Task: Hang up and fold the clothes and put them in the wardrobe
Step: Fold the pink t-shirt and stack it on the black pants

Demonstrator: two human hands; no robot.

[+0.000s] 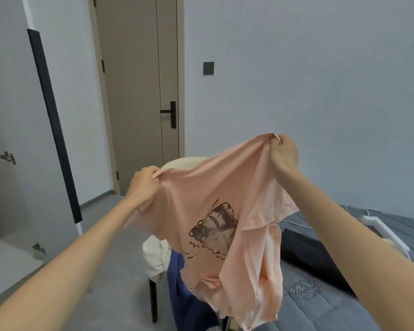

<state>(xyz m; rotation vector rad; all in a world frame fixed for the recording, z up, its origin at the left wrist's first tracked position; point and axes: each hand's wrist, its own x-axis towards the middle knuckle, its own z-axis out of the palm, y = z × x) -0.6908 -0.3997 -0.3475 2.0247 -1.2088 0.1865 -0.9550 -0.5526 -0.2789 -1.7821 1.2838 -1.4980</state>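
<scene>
Above the chair (177, 164), left hand (142, 185) at nine o'clock and right hand (283, 154) at two each pinch the shirt (201, 194), spread aloft, likely to straighten it for folding.

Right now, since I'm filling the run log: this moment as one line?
left hand: grips pink T-shirt | right hand: grips it, higher | status: held spread, unfolded, in front of chair

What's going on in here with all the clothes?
A person is holding a pink T-shirt up in the air, the left hand and the right hand each gripping its top edge. A white garment and a blue garment are draped on the chair behind it, beside the bed. The shirt is not yet folded.
</scene>
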